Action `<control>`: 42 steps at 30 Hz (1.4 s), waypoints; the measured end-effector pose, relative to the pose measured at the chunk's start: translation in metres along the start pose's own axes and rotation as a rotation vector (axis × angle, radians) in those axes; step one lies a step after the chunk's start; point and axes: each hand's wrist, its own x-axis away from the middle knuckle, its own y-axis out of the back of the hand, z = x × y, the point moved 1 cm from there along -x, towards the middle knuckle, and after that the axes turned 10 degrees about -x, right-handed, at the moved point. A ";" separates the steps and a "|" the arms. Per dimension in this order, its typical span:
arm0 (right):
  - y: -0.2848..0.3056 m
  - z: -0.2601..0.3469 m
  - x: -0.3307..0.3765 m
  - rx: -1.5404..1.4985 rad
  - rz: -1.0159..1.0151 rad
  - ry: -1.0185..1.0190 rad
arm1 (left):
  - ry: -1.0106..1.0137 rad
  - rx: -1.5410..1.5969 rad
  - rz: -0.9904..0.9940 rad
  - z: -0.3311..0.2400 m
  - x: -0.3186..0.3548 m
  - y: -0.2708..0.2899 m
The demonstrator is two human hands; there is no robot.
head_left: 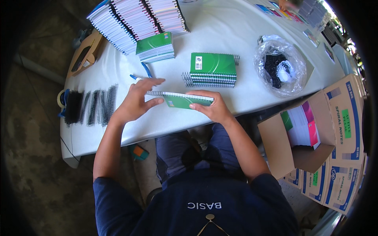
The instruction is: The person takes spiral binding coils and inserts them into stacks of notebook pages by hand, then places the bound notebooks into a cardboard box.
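A small green notebook is in my right hand, thumb on its cover and fingers over the top edge. A spiral wire coil sticks out past the left end of its holed edge. My left hand is around that coil end with thumb and fingers apart; whether it touches the coil I cannot tell. Just beyond lie blue-handled pliers. A stack of green notebooks with coils protruding stands farther back. To its left sits a stack of green-covered pads.
Loose black coils and a tape roll lie at the table's left. Tall paper stacks stand at the back. A plastic bag sits right, above an open carton of notebooks. Another person's hand shows far right.
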 end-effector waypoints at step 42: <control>-0.052 -0.021 0.039 0.349 0.105 0.357 | -0.631 -0.790 -0.598 -0.025 0.067 -0.092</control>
